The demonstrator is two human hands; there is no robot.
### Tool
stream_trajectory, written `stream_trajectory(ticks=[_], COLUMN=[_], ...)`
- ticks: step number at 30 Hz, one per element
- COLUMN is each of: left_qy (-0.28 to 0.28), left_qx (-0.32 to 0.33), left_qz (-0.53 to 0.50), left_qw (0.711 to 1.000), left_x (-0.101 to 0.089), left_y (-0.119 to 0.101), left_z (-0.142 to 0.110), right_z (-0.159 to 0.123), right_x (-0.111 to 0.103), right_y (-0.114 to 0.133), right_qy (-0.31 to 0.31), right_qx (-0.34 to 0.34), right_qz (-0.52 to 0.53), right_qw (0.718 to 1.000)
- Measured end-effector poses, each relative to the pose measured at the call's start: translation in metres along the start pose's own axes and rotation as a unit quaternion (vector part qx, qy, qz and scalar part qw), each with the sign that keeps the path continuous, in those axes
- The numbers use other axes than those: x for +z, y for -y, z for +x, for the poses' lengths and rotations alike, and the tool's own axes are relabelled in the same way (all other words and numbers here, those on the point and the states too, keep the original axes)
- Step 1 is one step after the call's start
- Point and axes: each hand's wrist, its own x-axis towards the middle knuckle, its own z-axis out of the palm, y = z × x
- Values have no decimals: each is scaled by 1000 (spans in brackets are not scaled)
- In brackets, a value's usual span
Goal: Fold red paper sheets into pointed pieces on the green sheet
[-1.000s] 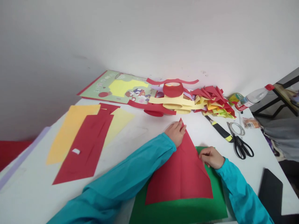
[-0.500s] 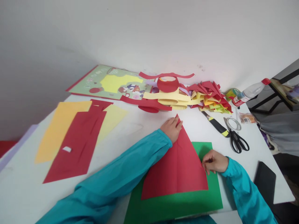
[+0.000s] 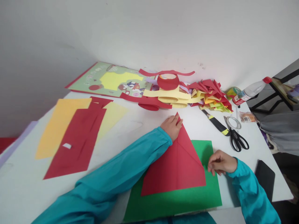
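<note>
Fingers of the left hand (image 3: 171, 127) lie flat and together, pressing down the apex of the folded red paper (image 3: 177, 168). Right hand (image 3: 220, 162) hovers at the paper's right corner, fingers loosely curled, gripping nothing; whether the tips touch the sheet cannot be told.

Red paper: folded to a triangle-like shape, a crease line running from the apex down its middle. It rests on a green sheet (image 3: 187, 203) at the near edge of the white table (image 3: 140, 130).

Judgement on doing the fold well: keep the left palm pinning the apex so the layers cannot slide; run a right fingertip along the slanted right edge with firm, even pressure; check that edges align before sharpening the crease.

Nearby: scissors (image 3: 238, 140) and a tape roll (image 3: 232, 123) to the right, well apart from both hands. Flat red and yellow sheets (image 3: 77, 137) lie to the left; a pile of folded paper pieces (image 3: 210, 96) sits by the wall.
</note>
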Motion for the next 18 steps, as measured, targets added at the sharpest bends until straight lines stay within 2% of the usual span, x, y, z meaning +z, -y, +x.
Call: stream_trajectory(ticks=[2,4,6,7,9,11,12,15,18], left_qy=[-3,-3,-4,-5,-9,-15,-18,-15,-16], left_qx=[-1,3,6,6,7,9,10,4,-28], left_qz=[1,14,30,37,42,42,42,43,48], left_qw=[1000,1000,1000,999,999,999,999,999,998], left_x=[0,0,-1,-1,-1,-1,-1,-3,-5], left_y=[-1,-1,-1,-1,-1,-1,-2,-3,-6], left_z=[0,1,1,0,0,0,0,-1,-1], right_z=[6,18,31,38,46,46,44,28,18], right_x=[-2,1,9,14,24,33,35,36,27], right_y=[5,11,18,21,23,21,19,15,19], right_qy=[-72,-159,-227,-245,-276,-282,-275,-217,-148], right_qx=[-34,-117,-221,-252,-243,-187,-163,-127,-135], right_qz=[-31,-92,-198,-267,-409,-512,-541,-576,-580], right_qw=[996,976,928,897,835,790,778,778,790])
